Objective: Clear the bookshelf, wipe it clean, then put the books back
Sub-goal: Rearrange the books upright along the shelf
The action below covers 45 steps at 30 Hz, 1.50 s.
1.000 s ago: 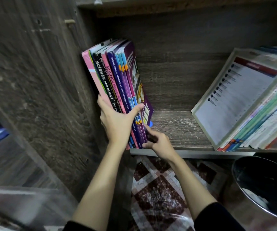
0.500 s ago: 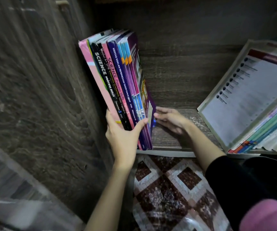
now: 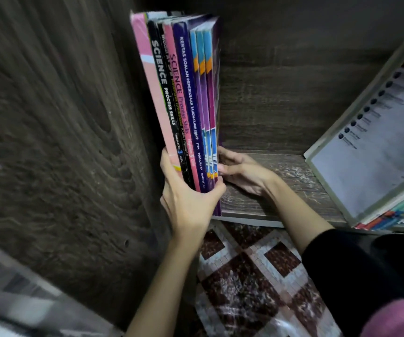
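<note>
the bookshelf's dark wooden side panel (image 3: 62, 142) rises from the left end of the shelf board (image 3: 281, 181), and the back panel (image 3: 281, 93) stands along the board's far edge. below the board's front edge lies a floor of red-brown and pale tiles (image 3: 252, 276). at the board's right end a row of leaning books (image 3: 371, 147) slants to the right, with a white printed cover facing out. a black sleeve (image 3: 354, 263) shows below the board's right part.

at the board's left end, close by the side panel, a stack of books (image 3: 186, 93) stands nearly upright, spines out: pink, black, pink, dark blue and purple. its foot at the board's front edge is mostly hidden. the left hand (image 3: 189, 203) grips the stack low down, fingers round the pink cover and thumb across the purple side. the right hand (image 3: 244, 173) lies over the board, its fairly straight fingers touching the stack's outer purple cover and holding nothing.
</note>
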Tool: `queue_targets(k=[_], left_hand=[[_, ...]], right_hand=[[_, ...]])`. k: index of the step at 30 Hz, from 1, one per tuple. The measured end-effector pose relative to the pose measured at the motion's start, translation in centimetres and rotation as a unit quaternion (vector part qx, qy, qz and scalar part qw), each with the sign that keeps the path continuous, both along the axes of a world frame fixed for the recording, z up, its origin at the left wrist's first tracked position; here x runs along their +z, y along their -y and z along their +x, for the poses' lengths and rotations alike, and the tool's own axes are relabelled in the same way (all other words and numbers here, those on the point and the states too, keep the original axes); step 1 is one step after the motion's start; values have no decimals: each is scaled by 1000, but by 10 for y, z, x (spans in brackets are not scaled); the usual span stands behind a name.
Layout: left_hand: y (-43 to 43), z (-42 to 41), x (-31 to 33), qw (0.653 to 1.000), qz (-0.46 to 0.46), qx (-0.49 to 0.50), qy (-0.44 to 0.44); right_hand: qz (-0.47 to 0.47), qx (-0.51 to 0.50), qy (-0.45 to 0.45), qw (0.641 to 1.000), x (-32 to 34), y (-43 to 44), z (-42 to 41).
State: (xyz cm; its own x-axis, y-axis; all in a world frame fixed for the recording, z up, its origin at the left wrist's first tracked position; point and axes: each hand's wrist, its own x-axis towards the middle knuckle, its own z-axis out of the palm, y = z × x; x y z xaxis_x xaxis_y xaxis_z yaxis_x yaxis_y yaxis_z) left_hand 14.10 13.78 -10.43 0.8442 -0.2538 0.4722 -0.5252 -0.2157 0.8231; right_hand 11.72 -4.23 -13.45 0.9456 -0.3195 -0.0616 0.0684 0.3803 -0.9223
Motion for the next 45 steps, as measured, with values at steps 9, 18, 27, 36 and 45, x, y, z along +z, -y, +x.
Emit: queue_targets(k=[9, 18, 27, 36, 45], left_hand=[[-5, 6, -8, 998, -38, -43, -11], [-20, 19, -46, 976, -87, -155, -125], [-13, 22, -48, 980, -45, -158, -115], [-13, 29, -50, 980, -78, -130, -127], [-10, 20, -50, 975, -92, -147, -142]], right_hand=[[-87, 15, -87, 992, 10, 6, 7], [-147, -121, 91, 977, 75, -32, -21], [-195, 15, 88, 977, 88, -36, -35], [-362, -37, 25, 931, 88, -44, -3], [-280, -130, 93, 946, 41, -60, -28]])
